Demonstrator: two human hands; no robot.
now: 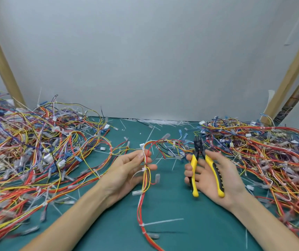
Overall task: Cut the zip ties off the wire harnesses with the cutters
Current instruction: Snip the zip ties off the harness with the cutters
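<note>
Left hand [127, 169] pinches a red-and-yellow wire harness [146, 178] upright, exposing its white zip tie [143, 169]; right hand [212, 176] grips spread yellow-handled cutters [202, 166].

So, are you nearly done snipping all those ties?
No. Snipped zip-tie tails litter the green mat. The left hand pinches a wire harness with a zip tie still on; the right hand holds the yellow-handled cutters. A second zip tie waits lower down, and harness piles sit either side.
</note>
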